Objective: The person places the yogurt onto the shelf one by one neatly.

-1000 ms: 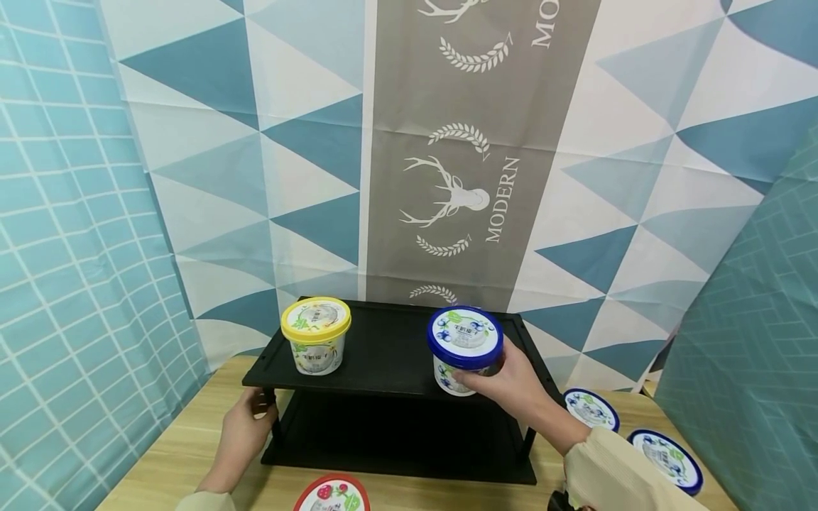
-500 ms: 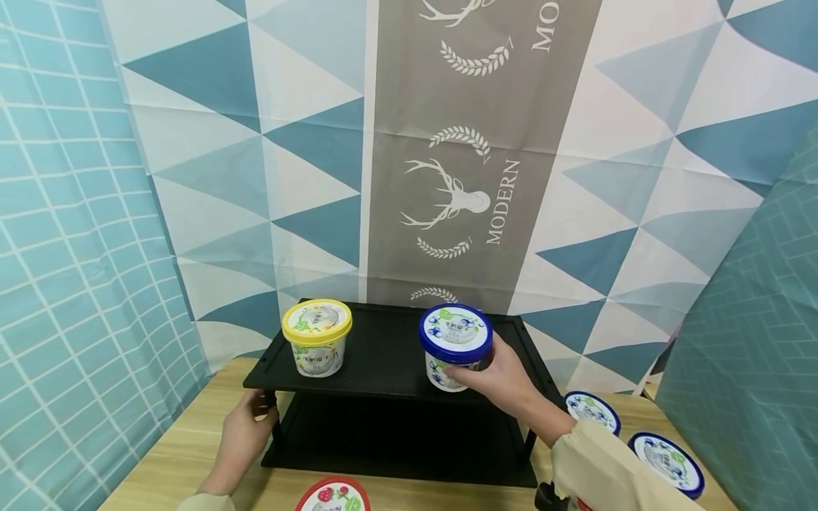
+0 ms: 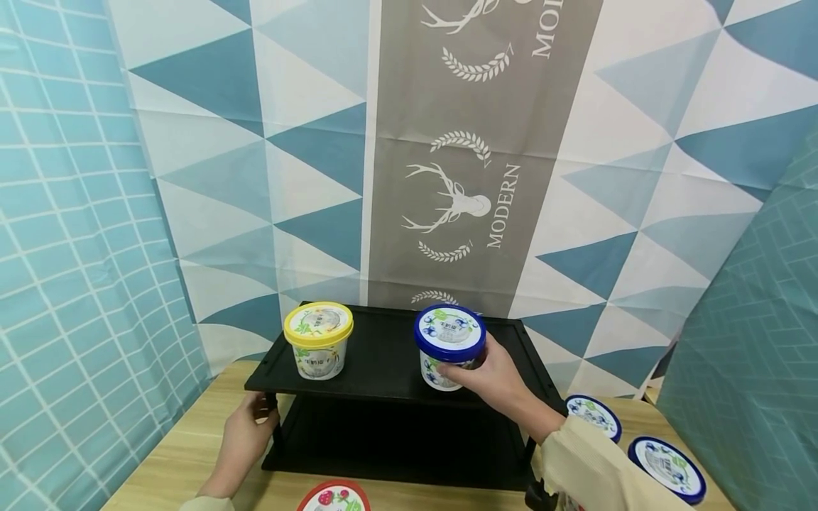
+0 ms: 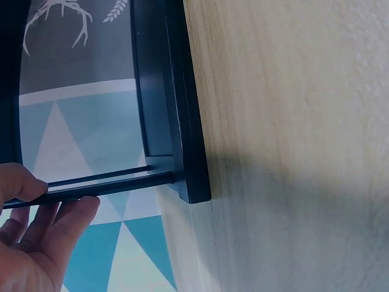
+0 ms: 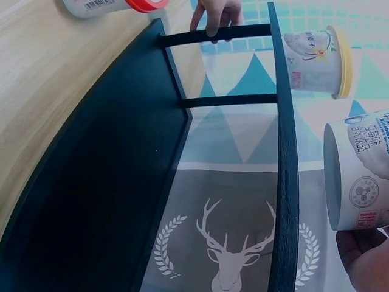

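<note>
My right hand [image 3: 495, 376] grips a blue-lidded paper tub [image 3: 449, 333] with blueberry pictures, thumb across its front. In the right wrist view a gap shows between the tub's base [image 5: 332, 176] and the upper shelf, so it hangs just above it. The two-tier black rack [image 3: 383, 348] stands on the table. On the left of its upper shelf sits a yellow-lidded tub [image 3: 319, 341], upright. My left hand [image 3: 246, 433] holds the rack's front left post, thumb on one side and fingers on the other [image 4: 45, 237].
Two more blue-lidded tubs [image 3: 594, 417] stand on the wooden table [image 3: 172, 454] right of the rack, partly behind my right sleeve. A red-lidded tub [image 3: 334, 497] is at the front edge of view. Patterned cloth [image 3: 313, 177] hangs close behind the rack.
My right hand has carried the blue-lidded tub a little to the left over the upper shelf. The left hand keeps its hold on the post. The view has tipped slightly upward.
</note>
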Demonstrator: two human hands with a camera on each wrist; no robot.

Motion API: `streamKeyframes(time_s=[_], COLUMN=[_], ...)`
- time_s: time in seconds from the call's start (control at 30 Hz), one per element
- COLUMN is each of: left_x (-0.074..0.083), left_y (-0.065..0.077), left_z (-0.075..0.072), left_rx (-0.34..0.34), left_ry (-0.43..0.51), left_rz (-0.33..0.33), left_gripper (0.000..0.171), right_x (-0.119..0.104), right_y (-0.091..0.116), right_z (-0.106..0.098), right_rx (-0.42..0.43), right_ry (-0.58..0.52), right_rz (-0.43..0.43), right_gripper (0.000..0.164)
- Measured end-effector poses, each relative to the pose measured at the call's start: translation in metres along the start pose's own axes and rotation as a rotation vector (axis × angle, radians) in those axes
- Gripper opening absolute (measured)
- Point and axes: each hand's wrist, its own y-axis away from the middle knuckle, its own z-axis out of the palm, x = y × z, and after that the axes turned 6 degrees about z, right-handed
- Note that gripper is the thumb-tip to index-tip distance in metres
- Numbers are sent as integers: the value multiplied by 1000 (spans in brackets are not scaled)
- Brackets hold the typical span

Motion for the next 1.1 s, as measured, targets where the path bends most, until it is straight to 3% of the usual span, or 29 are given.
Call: streamKeyframes(time_s=[0.77,1.1], left_x=[3,5], left_y=[1,2], left_z=[-1,-2], left_rx=[24,4], left_ry=[-19,-11], left_rz=[6,-1], left_gripper=[36,36], right_x=[-6,-6], right_y=[-8,-10], right_z=[13,19], right_rx=[-17,-18], right_ry=[-42,-38], right_rz=[-30,-17], right_gripper=[71,70])
